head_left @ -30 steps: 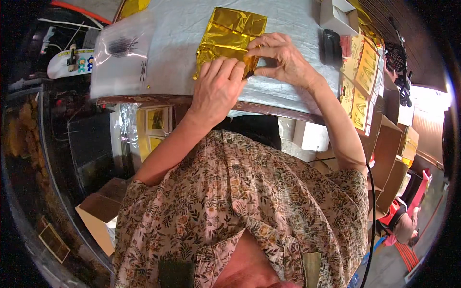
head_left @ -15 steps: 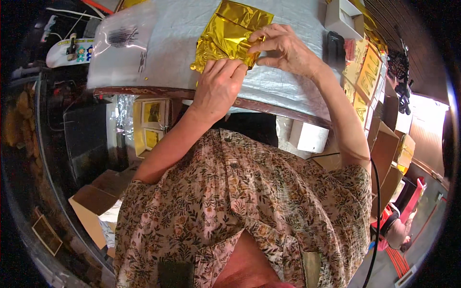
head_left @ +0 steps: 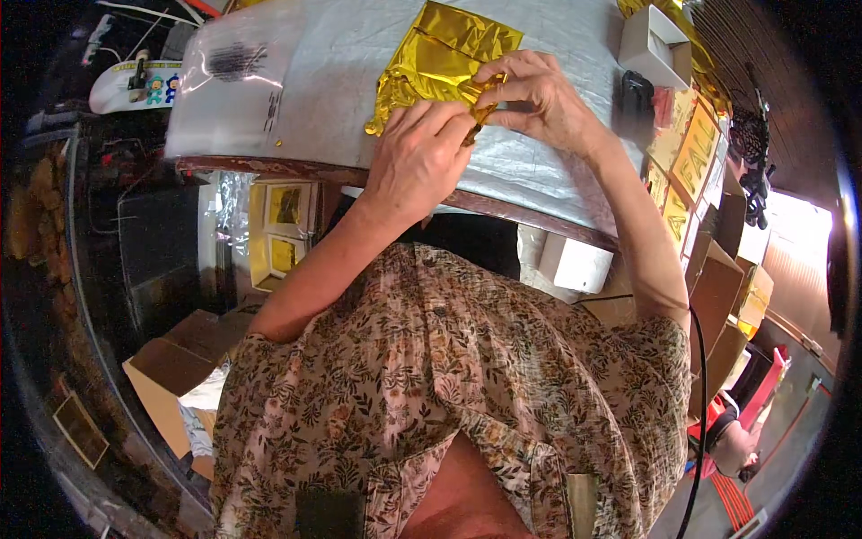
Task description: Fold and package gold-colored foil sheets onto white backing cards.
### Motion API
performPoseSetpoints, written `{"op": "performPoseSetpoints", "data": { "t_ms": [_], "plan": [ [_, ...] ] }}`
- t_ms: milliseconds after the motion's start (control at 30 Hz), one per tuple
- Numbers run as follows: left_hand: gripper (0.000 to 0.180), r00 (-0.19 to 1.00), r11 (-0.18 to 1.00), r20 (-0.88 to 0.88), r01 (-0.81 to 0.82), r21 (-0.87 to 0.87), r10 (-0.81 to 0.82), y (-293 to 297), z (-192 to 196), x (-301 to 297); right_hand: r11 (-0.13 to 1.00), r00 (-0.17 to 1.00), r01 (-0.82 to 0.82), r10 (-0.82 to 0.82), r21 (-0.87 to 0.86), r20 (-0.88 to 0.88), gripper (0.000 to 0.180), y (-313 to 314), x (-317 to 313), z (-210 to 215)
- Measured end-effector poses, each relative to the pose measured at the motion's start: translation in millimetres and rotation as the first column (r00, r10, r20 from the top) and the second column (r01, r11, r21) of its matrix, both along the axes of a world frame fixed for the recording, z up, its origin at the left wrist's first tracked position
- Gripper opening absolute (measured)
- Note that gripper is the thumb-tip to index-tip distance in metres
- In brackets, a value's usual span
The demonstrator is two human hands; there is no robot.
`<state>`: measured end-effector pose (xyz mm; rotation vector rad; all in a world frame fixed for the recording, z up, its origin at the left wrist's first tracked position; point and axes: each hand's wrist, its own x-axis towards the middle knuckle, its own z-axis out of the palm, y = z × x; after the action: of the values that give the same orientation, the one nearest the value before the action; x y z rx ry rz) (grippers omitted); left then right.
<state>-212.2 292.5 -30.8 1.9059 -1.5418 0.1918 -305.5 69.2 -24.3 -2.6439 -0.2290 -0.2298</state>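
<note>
A shiny gold foil wrap [head_left: 449,45] lies on the silvery-white table cover [head_left: 332,81], folded into a rough rectangle with a crumpled near edge. My left hand [head_left: 422,153] has its fingers curled over that near edge; the fingertips are mostly hidden behind the knuckles. At the near right corner, my right hand [head_left: 548,99] pinches a gathered bit of the foil between thumb and fingers. Both hands are close together, with a small dark-gold fold showing between them.
Left on the table lies a clear plastic bag [head_left: 224,90] with dark print. A black case [head_left: 636,94] and an open white box [head_left: 654,45] stand at the right, near cardboard boxes [head_left: 718,278]. The table's brown edge [head_left: 539,211] runs just below my hands.
My right hand has come down and closed on the foil's near right corner. My left hand has shifted slightly right, and that corner is now bunched up between them.
</note>
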Motion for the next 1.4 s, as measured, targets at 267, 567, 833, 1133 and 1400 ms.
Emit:
{"op": "performPoseSetpoints", "data": {
  "t_ms": [267,567,833,1133,1400],
  "plan": [
    [0.019,0.990,0.997,-0.139,-0.011,0.075,0.021,-6,-7,15,0.998,0.999,0.050,-0.050,0.038,-0.015,0.019,1,1,-4],
    [0.021,0.908,0.999,-0.419,-0.020,0.026,0.029,-14,-9,35,0.988,0.997,0.073,-0.076,0.136,0.015,0.014,-2,-1,-12],
    [0.032,0.848,0.981,-0.503,-0.092,0.169,0.167,-23,-12,56,0.982,0.995,0.091,-0.094,0.167,0.014,0.012,-1,1,-14],
    [0.034,0.843,0.950,-0.464,-0.158,0.270,0.272,-34,-16,61,0.961,0.976,0.211,-0.218,0.178,0.022,0.011,17,3,-12],
    [0.033,0.885,0.931,-0.368,-0.166,0.327,0.287,-36,-13,62,0.934,0.930,0.348,-0.355,0.077,0.095,0.012,32,1,-12]
  ]
}}
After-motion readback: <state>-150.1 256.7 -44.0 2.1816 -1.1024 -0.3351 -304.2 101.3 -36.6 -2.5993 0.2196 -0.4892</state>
